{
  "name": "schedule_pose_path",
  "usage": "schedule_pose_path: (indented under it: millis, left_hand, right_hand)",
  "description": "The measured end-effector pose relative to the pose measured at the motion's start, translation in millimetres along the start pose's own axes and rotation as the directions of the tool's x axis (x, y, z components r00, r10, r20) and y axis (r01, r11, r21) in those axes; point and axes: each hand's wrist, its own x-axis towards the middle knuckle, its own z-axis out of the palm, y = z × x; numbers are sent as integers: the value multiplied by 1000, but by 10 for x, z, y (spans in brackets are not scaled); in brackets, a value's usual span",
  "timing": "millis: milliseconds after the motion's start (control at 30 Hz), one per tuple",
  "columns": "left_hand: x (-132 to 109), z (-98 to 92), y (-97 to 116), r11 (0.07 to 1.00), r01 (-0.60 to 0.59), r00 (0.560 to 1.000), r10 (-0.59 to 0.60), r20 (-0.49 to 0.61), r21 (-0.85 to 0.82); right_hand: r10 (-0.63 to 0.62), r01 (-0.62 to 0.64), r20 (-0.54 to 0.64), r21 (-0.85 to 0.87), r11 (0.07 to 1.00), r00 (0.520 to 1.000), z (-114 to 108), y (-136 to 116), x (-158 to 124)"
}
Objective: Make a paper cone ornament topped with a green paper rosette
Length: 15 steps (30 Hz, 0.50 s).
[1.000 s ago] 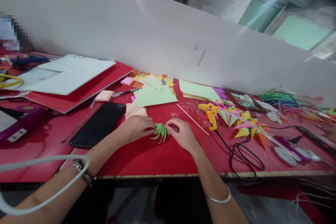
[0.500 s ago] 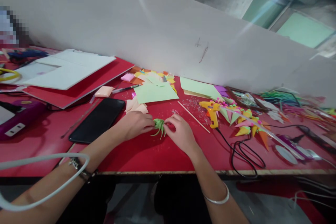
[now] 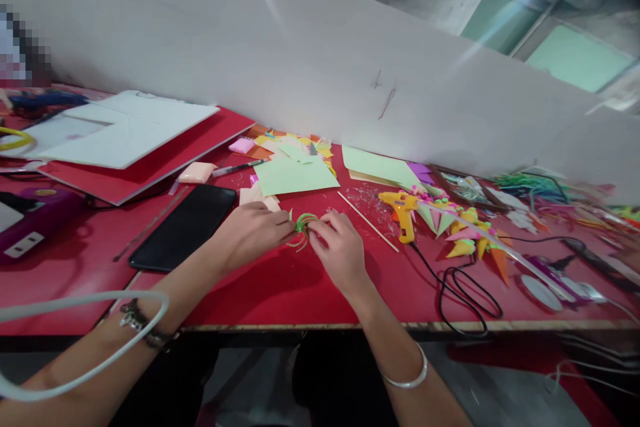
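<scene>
Between my two hands is a small bundle of curled green paper strips (image 3: 303,223), held just above the red tabletop (image 3: 280,293). My left hand (image 3: 263,230) pinches its left side, fingers closed. On the other side my right hand (image 3: 340,243) has thumb and fingertips closed on the strips. Fingers cover part of the bundle. Beyond my hands lie a light green paper sheet (image 3: 297,175) and a thin wooden stick (image 3: 367,221). A black phone (image 3: 185,227) rests beside my left forearm.
To the right, a yellow hot glue gun (image 3: 404,215) trails a black cord (image 3: 450,287) near decorated paper cones (image 3: 463,247). White boards (image 3: 135,127) and a purple power strip (image 3: 37,223) stand left. A white cable (image 3: 90,297) loops over my left forearm. A wall backs the table.
The green strips have turned in my fingers and now curl in a rounder bunch, with lighter, orange-tinged edges showing. My right fingers have shifted slightly up and inward over them.
</scene>
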Motion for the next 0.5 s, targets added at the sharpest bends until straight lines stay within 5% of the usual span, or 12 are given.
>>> schedule_pose_path:
  millis: [500]
  left_hand:
    - [-55, -68, -25, 998, 45, 999, -44, 24, -38]
  right_hand:
    - [-108, 108, -26, -11, 994, 994, -55, -28, 18]
